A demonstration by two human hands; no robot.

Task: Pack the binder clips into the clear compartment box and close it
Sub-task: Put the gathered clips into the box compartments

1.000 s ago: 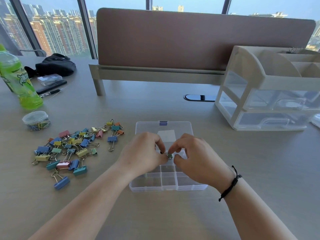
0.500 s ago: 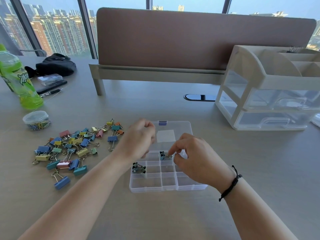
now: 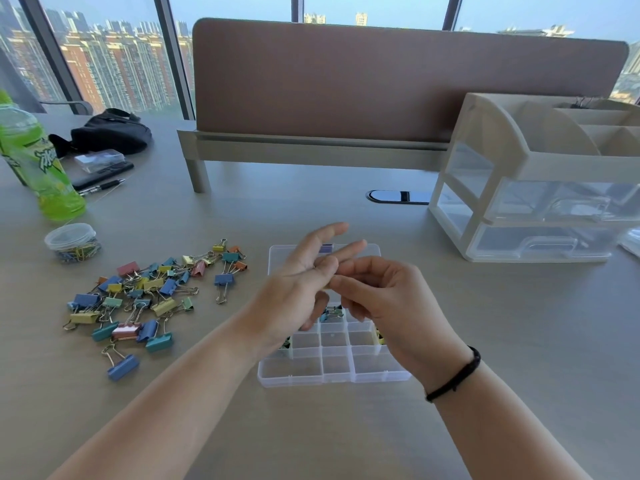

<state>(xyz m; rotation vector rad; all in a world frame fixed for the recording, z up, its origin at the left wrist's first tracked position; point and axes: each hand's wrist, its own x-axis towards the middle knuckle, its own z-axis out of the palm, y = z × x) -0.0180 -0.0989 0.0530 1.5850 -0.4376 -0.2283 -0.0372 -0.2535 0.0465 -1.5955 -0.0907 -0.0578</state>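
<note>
Bench [image 3: 519, 341], pale wood-grain; bare surface along the near edge and to the right of the box.

Clear compartment box [image 3: 332, 372], lid open and laid back flat on the far side, blue latch tab at the lid's far rim. Base divided into small cells. Contents visible: one binder clip [image 3: 330, 312] in a far-row cell, one dark clip [image 3: 286, 342] in a left cell partly behind the left wrist, one yellowish clip [image 3: 380, 336] at the right edge, mostly hidden by the right hand. Near row of cells shows nothing inside.

Left hand [image 3: 298, 289], raised above the box, fingers straight and spread, holding nothing.

Right hand [image 3: 384, 299], above the box's right half, fingers loosely curled, tips meeting the left hand's fingers; whether anything is pinched between them cannot be told. Black band [image 3: 457, 377] on the wrist.

Loose pile of binder clips [image 3: 149, 292], mixed blue, yellow, pink, teal, on the bench left of the box, apart from it.

Round lidded tub [image 3: 72, 242] of coloured paper clips, beyond the pile.

Green drink bottle [image 3: 38, 161], far left.

Drawer organiser [image 3: 540, 188], far right, clear drawers shut.

Brown desk divider [image 3: 398, 84] along the far side.
</note>
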